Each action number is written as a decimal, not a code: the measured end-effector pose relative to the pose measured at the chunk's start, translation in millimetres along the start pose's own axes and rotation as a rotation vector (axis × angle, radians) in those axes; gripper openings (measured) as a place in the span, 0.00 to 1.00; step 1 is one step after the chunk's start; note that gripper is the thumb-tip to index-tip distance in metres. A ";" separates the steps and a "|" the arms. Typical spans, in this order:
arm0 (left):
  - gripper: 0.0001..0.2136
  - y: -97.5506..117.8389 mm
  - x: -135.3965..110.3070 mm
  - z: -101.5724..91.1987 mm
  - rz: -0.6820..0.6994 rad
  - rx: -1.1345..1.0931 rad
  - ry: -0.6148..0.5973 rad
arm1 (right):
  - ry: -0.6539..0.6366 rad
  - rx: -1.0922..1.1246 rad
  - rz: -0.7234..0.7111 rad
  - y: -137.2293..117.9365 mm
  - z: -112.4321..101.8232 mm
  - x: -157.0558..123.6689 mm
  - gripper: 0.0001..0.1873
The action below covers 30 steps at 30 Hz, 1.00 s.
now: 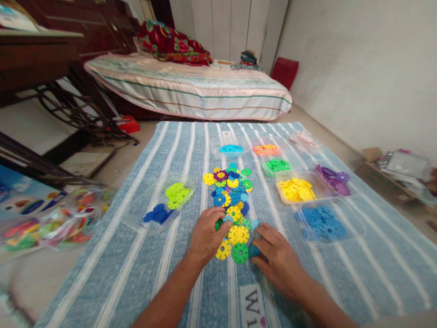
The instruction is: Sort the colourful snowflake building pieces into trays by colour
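Observation:
A mixed pile of notched plastic snowflake discs point(234, 196) lies mid-table. At its near left, my left hand point(207, 233) has its fingers closed on a light blue disc point(228, 219), and a dark green disc point(218, 224) shows beside the fingers. My right hand point(278, 255) is on the near right side of the pile, thumb and fingers closed around a blue disc point(254, 250). Another light blue disc point(254, 223) shows at its fingertips. Between the hands lie yellow discs point(238, 234) and a green disc point(240, 253).
Clear boxes of sorted discs stand around: light green and dark blue in a left box point(136, 223), yellow in a right box point(322, 184), blue in a nearer box point(355, 232). Light blue point(231, 149), orange point(266, 149) and green discs point(277, 165) are farther back. A bed point(205, 86) stands beyond.

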<state>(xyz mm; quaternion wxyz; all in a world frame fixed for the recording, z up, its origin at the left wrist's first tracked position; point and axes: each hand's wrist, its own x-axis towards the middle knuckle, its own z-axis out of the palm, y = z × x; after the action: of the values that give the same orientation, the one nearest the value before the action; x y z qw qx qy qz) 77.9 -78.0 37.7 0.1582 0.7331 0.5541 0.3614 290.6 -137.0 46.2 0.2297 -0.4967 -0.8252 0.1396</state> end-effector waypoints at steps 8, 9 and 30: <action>0.04 -0.5 0.0 0.8 -0.004 -0.004 0.001 | 0.019 0.303 0.149 2.9 -7.2 9.9 0.08; 0.04 -0.3 0.0 1.1 -0.004 -0.004 0.002 | 0.018 0.346 0.172 4.7 -8.6 13.5 0.07; 0.04 1.5 -1.3 -1.2 0.006 -0.018 0.004 | 0.167 0.449 0.353 33.1 -9.7 50.0 0.09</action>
<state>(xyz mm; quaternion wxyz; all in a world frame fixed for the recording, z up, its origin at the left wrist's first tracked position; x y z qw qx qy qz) 77.8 -79.9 39.1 0.1628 0.7324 0.5489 0.3684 300.6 -77.3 51.3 0.3730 -0.5791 -0.6527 0.3154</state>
